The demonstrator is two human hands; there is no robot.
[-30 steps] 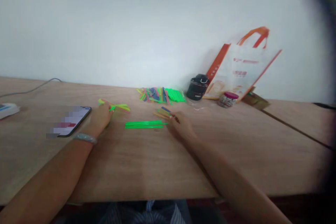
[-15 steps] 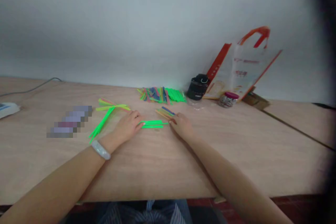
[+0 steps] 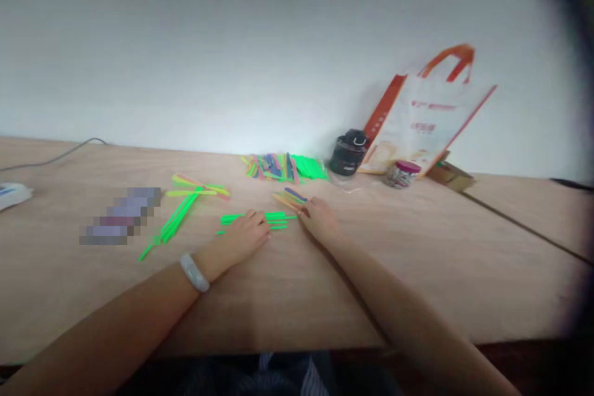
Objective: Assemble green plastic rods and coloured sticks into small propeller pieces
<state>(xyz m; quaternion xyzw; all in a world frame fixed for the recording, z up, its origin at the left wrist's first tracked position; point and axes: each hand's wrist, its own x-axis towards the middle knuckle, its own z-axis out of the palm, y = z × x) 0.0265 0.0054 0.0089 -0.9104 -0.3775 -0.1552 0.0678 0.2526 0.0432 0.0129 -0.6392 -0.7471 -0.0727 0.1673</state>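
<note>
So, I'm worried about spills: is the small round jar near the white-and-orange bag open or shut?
Shut: the jar has its magenta lid on top.

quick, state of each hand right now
Left hand: rests over thin, straight bright-green sticks; open or closed cannot be told.
Right hand: at the near ends of flat blue and orange strips; grip cannot be told.

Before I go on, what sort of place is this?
Likely an indoor room, home or small workshop, I can't tell which: a table against a pale wall, with green sticks and a bag on it.
</note>
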